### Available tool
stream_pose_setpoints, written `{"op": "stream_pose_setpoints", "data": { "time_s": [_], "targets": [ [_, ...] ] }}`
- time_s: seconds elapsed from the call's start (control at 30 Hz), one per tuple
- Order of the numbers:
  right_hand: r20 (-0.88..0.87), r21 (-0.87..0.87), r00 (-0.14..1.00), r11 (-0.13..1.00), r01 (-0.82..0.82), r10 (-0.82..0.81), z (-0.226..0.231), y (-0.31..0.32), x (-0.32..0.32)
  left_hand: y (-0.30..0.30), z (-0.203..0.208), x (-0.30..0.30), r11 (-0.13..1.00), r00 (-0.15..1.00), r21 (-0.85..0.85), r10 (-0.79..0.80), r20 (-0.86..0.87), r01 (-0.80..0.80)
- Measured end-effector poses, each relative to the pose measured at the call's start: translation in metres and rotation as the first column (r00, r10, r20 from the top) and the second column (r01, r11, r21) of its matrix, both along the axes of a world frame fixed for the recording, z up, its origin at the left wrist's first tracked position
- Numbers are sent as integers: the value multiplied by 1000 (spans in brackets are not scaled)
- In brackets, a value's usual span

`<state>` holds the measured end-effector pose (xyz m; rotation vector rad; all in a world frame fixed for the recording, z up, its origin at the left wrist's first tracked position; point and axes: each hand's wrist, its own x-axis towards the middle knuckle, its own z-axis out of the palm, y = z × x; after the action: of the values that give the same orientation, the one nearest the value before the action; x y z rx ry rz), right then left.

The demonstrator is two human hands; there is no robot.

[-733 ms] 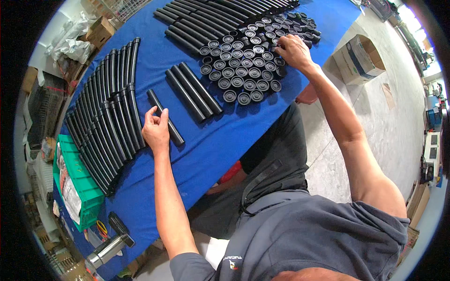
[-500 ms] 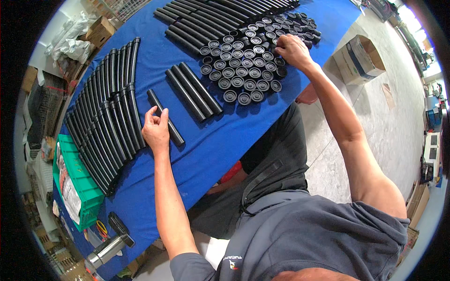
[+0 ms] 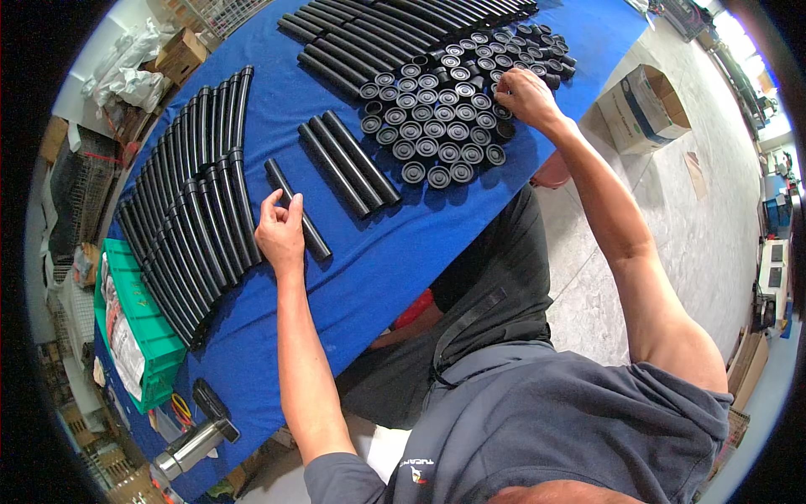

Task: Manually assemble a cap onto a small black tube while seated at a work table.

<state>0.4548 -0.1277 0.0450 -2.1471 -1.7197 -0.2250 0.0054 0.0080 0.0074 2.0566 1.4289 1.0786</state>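
Caps (image 3: 434, 128), black and round, crowd the table (image 3: 361, 260) by its near edge; the right hand (image 3: 527, 97) dips bent fingers among them, whether grasping one cannot be told. Left hand (image 3: 280, 231) fingers curl at a single tube (image 3: 308, 227), grip unclear, between the three tubes (image 3: 346, 165) and the tube rows (image 3: 197, 197) toward the left edge.
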Motion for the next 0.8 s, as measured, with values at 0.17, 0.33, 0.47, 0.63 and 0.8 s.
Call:
{"op": "stream_pose_setpoints", "data": {
  "time_s": [0.17, 0.33, 0.47, 0.63, 0.8],
  "targets": [
    [-87, -40, 995, 998, 49, -53, 15, 3, 0, 0, 0, 0, 1000, 1000, -1, 6, -12, -6],
    [26, 5, 1000, 1000, -5, 5, 21, 20, -8, -1, 1, -1, 1000, 1000, -8, 8, -19, -9],
    [48, -55, 998, 998, -41, 44, 12, 32, -7, 1, -2, 0, 1000, 1000, -27, 16, 2, -16],
    [121, -189, 992, 981, 52, -29, 9, 40, -1, 2, -3, 0, 1000, 1000, -15, 17, -2, -17],
    [78, -159, 994, 984, 85, -73, 10, 41, 4, 2, -4, -1, 1000, 1000, -23, 11, 9, -11]
  ]
}}
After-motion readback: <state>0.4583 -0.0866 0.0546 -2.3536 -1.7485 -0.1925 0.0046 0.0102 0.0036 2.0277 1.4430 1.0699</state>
